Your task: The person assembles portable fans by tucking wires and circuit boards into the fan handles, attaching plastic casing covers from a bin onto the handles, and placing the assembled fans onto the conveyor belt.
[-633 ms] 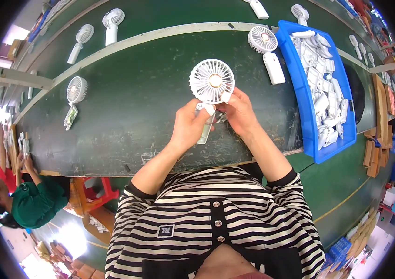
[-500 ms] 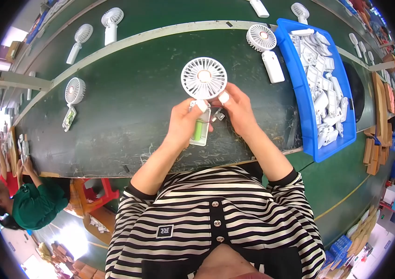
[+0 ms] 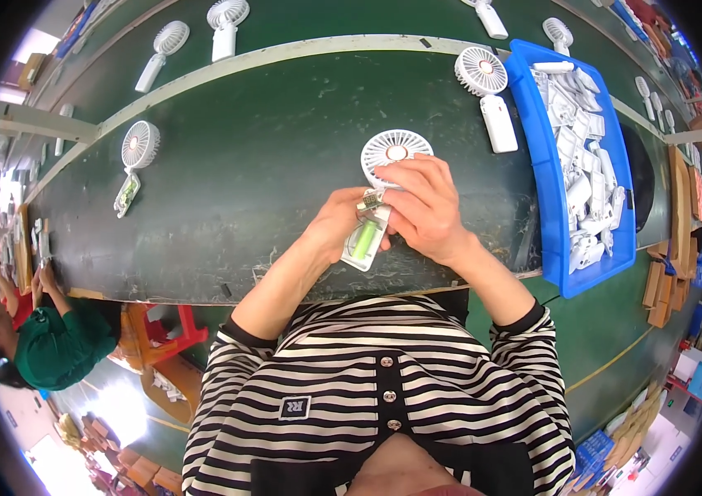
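Between my hands is a white handheld fan (image 3: 396, 150), its round head pointing away from me and its handle lying open toward me. A green battery (image 3: 364, 240) shows inside the handle shell. My left hand (image 3: 336, 219) is closed around the left side of the handle. From the right, my right hand (image 3: 427, 205) is closed on the fan near its neck, the fingers crossing the lower part of the head. A small green circuit board (image 3: 370, 201) sits at the top of the handle between my fingertips. Which fingers pinch the board is hard to make out.
A blue bin (image 3: 562, 273) of white plastic shells stands at the right. Beside it lies a white fan (image 3: 481, 71) with a handle piece. Another fan with an open handle (image 3: 127, 195) rests at the left. More fans lie beyond the pale strip. A co-worker in green (image 3: 66, 347) sits far left.
The fan has shifted right and nearer to me, and its handle is now tilted. My right hand has come over the neck, and the circuit board now lies at the handle's top.
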Motion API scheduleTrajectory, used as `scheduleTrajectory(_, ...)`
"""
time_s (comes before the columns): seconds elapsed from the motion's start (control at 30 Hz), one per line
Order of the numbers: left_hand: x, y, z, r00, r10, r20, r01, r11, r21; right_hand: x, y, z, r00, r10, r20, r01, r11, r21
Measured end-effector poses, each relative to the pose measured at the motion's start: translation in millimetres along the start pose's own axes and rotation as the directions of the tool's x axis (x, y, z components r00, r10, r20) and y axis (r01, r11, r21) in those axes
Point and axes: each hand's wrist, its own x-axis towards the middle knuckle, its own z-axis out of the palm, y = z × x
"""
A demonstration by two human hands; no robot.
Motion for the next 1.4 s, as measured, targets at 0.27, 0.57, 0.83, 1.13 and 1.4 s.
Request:
scheduleTrajectory(0.27, -3, 2, 0, 0.999, -0.008, 0.051, 0.013, 0.996, -0.092, 6, -9, -11, 0.982, -0.083, 0.171, 0.088, 0.996, -0.02)
scheduleTrajectory(0.57, -5, 3, 12, 0.982, 0.049, -0.183, -0.081, 0.982, -0.172, -16, -11, 4, 0.999, -0.037, -0.017, 0.037, 0.999, -0.037)
scheduleTrajectory(0.83, -5, 1, 17, 0.953, 0.162, -0.258, -0.208, 0.965, -0.162, -22, -7, 7, 1.0, -0.006, 0.021, 0.005, 1.0, 0.023)
scheduleTrajectory(1.13, -7, -2, 18, 0.94, 0.206, -0.273, -0.253, 0.956, -0.15, -22, 0, 4, 0.991, 0.107, 0.081, -0.111, 0.993, 0.04)
scheduleTrajectory(1.4, -8, 1, 21, 0.949, 0.14, -0.284, -0.203, 0.956, -0.21, -21, -2, 1, 0.953, 0.282, 0.107, -0.301, 0.917, 0.262)
